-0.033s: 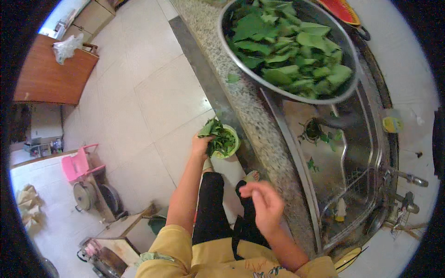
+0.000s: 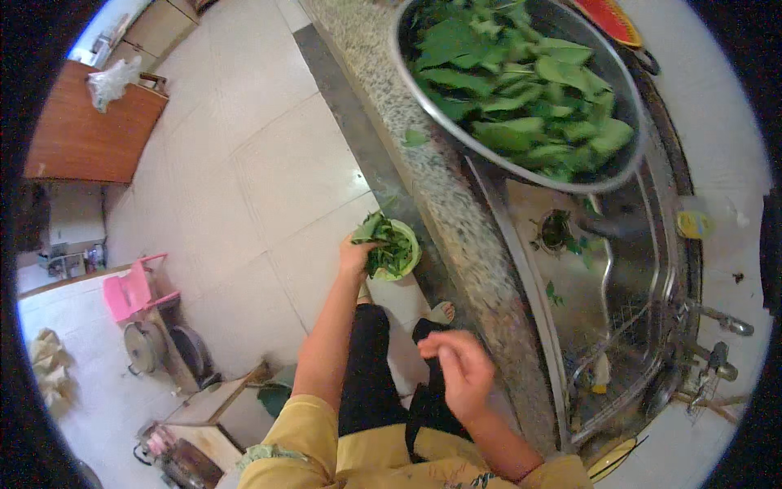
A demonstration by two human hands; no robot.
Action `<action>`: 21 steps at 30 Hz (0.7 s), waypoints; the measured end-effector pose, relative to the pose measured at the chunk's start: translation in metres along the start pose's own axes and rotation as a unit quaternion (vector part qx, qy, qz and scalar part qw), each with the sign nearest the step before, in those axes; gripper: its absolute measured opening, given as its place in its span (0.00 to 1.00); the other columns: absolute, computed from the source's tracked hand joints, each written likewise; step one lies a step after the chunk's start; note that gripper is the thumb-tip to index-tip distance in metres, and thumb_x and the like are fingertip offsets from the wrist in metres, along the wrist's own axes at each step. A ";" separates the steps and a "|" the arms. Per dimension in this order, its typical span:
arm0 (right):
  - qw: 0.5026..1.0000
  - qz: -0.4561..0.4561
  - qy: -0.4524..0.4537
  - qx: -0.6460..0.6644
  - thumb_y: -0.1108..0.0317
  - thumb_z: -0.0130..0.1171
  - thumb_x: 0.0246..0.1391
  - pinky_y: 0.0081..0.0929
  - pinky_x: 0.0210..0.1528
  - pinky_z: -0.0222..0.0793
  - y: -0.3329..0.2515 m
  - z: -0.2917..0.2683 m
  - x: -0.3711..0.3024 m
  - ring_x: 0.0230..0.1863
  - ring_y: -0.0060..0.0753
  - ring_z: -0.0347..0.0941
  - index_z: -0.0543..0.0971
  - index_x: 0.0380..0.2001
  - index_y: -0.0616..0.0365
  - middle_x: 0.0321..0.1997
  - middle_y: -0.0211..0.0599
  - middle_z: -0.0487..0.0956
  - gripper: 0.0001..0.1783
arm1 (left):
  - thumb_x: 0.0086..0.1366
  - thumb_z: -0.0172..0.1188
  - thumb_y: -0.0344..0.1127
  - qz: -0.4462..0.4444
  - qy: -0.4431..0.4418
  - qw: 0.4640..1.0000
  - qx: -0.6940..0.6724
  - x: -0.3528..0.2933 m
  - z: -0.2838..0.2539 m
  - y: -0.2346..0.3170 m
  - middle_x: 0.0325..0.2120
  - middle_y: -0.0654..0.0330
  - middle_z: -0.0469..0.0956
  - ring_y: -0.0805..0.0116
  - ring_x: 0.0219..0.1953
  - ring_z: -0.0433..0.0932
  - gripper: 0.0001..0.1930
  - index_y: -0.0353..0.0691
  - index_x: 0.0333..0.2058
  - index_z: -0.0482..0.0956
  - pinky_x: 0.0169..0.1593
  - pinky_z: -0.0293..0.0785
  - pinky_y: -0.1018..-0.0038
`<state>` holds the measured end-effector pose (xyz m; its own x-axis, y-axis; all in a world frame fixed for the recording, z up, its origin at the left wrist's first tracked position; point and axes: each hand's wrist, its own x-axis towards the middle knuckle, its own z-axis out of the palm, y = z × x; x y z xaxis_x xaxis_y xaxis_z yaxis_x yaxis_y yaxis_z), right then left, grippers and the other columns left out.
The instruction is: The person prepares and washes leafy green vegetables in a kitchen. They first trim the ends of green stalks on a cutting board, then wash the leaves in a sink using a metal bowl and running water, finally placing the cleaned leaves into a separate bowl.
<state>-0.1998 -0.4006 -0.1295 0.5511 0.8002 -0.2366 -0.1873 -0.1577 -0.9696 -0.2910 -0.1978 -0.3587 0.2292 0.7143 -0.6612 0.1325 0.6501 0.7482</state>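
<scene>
My left hand (image 2: 357,257) reaches down to a small pale green bucket (image 2: 410,261) on the floor by the counter base and grips a bunch of leafy green scraps (image 2: 368,230) over its rim. More green scraps fill the bucket. My right hand (image 2: 458,368) hovers near my waist beside the counter edge, its fingers curled together with nothing visible in them. A large metal basin (image 2: 627,167) heaped with green leaves (image 2: 521,81) rests over the far end of the sink.
A speckled granite counter edge (image 2: 432,179) runs along a steel sink (image 2: 643,269) holding leaf bits, with a tap (image 2: 725,322) at its right. A wooden table (image 2: 90,138), a pink stool (image 2: 130,289) and pots (image 2: 163,346) stand on the tiled floor at left.
</scene>
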 end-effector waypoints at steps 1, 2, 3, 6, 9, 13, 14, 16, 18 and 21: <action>0.999 -0.008 -0.008 -0.052 0.79 0.40 0.51 0.24 0.38 0.67 0.029 0.007 0.002 0.33 0.28 0.70 0.71 0.33 0.67 0.31 0.41 0.73 0.09 | 0.43 0.55 0.20 0.001 -0.014 1.000 0.017 0.012 0.003 -0.009 0.28 0.57 0.74 0.68 0.28 0.73 0.13 0.31 0.33 0.73 0.31 0.70 0.73; 0.998 0.049 -0.004 -0.042 0.78 0.41 0.51 0.24 0.38 0.67 0.054 0.014 0.005 0.33 0.28 0.70 0.71 0.35 0.67 0.31 0.40 0.73 0.10 | 0.44 0.56 0.21 0.017 -0.014 0.993 0.113 0.024 0.006 -0.017 0.30 0.56 0.75 0.65 0.30 0.74 0.11 0.33 0.31 0.74 0.32 0.69 0.72; 0.994 0.103 0.014 -0.030 0.78 0.41 0.52 0.23 0.38 0.67 0.083 0.022 0.009 0.33 0.28 0.70 0.70 0.35 0.67 0.31 0.40 0.73 0.10 | 0.44 0.56 0.21 0.040 -0.009 0.984 0.171 0.051 0.000 -0.050 0.29 0.55 0.75 0.62 0.30 0.74 0.11 0.34 0.31 0.75 0.33 0.69 0.71; 0.970 0.238 0.054 0.021 0.74 0.43 0.52 0.23 0.39 0.67 0.190 0.031 0.023 0.34 0.29 0.71 0.70 0.38 0.66 0.32 0.40 0.73 0.11 | 0.42 0.54 0.20 0.173 0.017 0.920 0.351 0.118 -0.011 -0.134 0.33 0.50 0.73 0.51 0.35 0.71 0.14 0.37 0.31 0.76 0.39 0.67 0.65; 0.927 0.355 0.115 0.030 0.72 0.43 0.52 0.23 0.38 0.68 0.295 0.032 0.053 0.34 0.29 0.71 0.69 0.39 0.66 0.32 0.40 0.73 0.12 | 0.39 0.53 0.19 0.218 -0.023 0.875 0.432 0.152 -0.008 -0.176 0.39 0.49 0.69 0.51 0.39 0.69 0.15 0.37 0.30 0.75 0.39 0.67 0.63; 0.909 0.401 0.116 0.023 0.72 0.44 0.51 0.22 0.37 0.68 0.364 0.039 0.082 0.35 0.30 0.71 0.68 0.40 0.66 0.33 0.40 0.72 0.13 | 0.38 0.56 0.21 0.154 -0.090 0.779 0.602 0.182 -0.006 -0.228 0.49 0.49 0.56 0.48 0.44 0.65 0.26 0.42 0.42 0.68 0.39 0.70 0.62; 0.908 0.402 0.120 0.012 0.72 0.44 0.51 0.22 0.37 0.68 0.379 0.040 0.083 0.34 0.29 0.71 0.68 0.40 0.66 0.33 0.39 0.72 0.13 | 0.44 0.54 0.23 0.121 -0.126 0.744 0.645 0.195 -0.007 -0.248 0.53 0.49 0.50 0.48 0.42 0.66 0.27 0.45 0.47 0.62 0.39 0.71 0.62; 0.906 0.404 0.123 -0.007 0.71 0.45 0.51 0.23 0.38 0.68 0.404 0.041 0.081 0.34 0.29 0.70 0.68 0.40 0.66 0.34 0.39 0.71 0.14 | 0.48 0.50 0.25 0.122 -0.141 0.735 0.652 0.209 -0.012 -0.281 0.54 0.49 0.49 0.50 0.41 0.67 0.24 0.46 0.47 0.62 0.39 0.71 0.62; 0.891 0.421 0.165 0.031 0.70 0.47 0.49 0.24 0.38 0.68 0.451 0.030 0.081 0.35 0.30 0.69 0.66 0.42 0.66 0.35 0.38 0.71 0.16 | 0.52 0.43 0.28 0.088 -0.186 0.720 0.663 0.221 -0.011 -0.288 0.57 0.50 0.45 0.51 0.40 0.69 0.21 0.48 0.48 0.61 0.41 0.69 0.62; 0.864 0.469 0.184 0.003 0.66 0.52 0.47 0.26 0.39 0.67 0.488 0.032 0.107 0.36 0.31 0.67 0.63 0.45 0.63 0.37 0.38 0.69 0.22 | 0.53 0.44 0.29 0.093 -0.201 0.716 0.662 0.234 -0.017 -0.299 0.57 0.50 0.44 0.50 0.43 0.69 0.24 0.52 0.50 0.60 0.43 0.67 0.61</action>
<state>-0.2581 -0.3738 -0.6261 0.3753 0.0831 -0.9232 -0.6962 -0.6322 -0.3400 -0.2934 -0.2205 -0.7384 0.5852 0.4514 -0.6737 0.8010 -0.4510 0.3936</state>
